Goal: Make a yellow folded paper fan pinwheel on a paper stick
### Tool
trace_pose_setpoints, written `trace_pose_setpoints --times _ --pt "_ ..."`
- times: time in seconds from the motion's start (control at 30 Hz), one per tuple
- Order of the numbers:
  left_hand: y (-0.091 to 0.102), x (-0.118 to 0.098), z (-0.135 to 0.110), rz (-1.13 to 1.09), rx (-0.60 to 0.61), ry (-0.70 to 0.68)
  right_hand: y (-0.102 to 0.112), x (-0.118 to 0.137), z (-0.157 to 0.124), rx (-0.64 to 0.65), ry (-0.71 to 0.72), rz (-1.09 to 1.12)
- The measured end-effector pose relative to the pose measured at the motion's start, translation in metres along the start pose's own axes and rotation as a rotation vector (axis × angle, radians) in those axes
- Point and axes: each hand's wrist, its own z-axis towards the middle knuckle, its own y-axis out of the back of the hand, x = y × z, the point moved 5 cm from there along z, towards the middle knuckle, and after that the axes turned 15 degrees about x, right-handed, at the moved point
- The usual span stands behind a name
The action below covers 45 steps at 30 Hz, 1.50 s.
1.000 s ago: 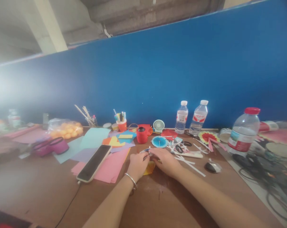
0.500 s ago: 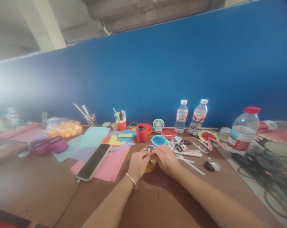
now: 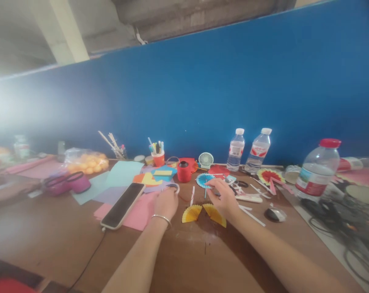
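Two folded yellow paper fans, the left fan (image 3: 192, 213) and the right fan (image 3: 215, 215), lie spread on the brown table in front of me. My left hand (image 3: 166, 203) is closed on a pale ring that looks like a roll of tape (image 3: 174, 186), beside the pink paper. Over at the right, my right hand (image 3: 224, 198) hovers above the right fan's upper edge, thumb and fingers apart. Its fingertips come close to a round blue pleated paper fan (image 3: 203, 180) with a thin stick. A white paper strip (image 3: 192, 195) stands behind the yellow fans.
A phone (image 3: 122, 206) rests on coloured paper at left. Behind are a red round container (image 3: 183, 172), a pen cup (image 3: 158, 158) and a small white fan (image 3: 205, 160). Paper strips, a mouse (image 3: 275, 214) and a red-capped bottle (image 3: 316, 173) are at right.
My hands have parted, letting go of the yellow paper, which now lies as two fans. The tape roll has moved left with my left hand.
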Motion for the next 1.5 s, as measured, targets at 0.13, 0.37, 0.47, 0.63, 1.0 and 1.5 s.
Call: trace_pose_setpoints --times 0.13,0.37,0.47,0.63,1.0,1.5 --pt "0.002 -0.023 -0.013 0.129 -0.066 -0.090 -0.004 -0.006 0.000 -0.005 -0.051 0.027" --pt "-0.007 -0.060 -0.029 0.005 0.365 -0.657 -0.007 -0.015 0.001 -0.003 -0.201 0.276" --pt "-0.014 -0.056 -0.026 -0.023 0.414 -0.664 -0.013 -0.018 0.002 0.031 -0.231 0.499" --pt "-0.010 -0.053 -0.020 -0.124 0.330 -0.650 -0.032 -0.023 0.006 0.241 -0.355 0.889" --pt "0.010 -0.046 -0.015 -0.482 -0.051 -0.588 -0.043 0.007 0.003 0.266 -0.493 1.310" --pt "0.009 -0.050 -0.023 -0.725 -0.059 -0.525 -0.046 0.004 0.003 0.218 -0.486 1.308"
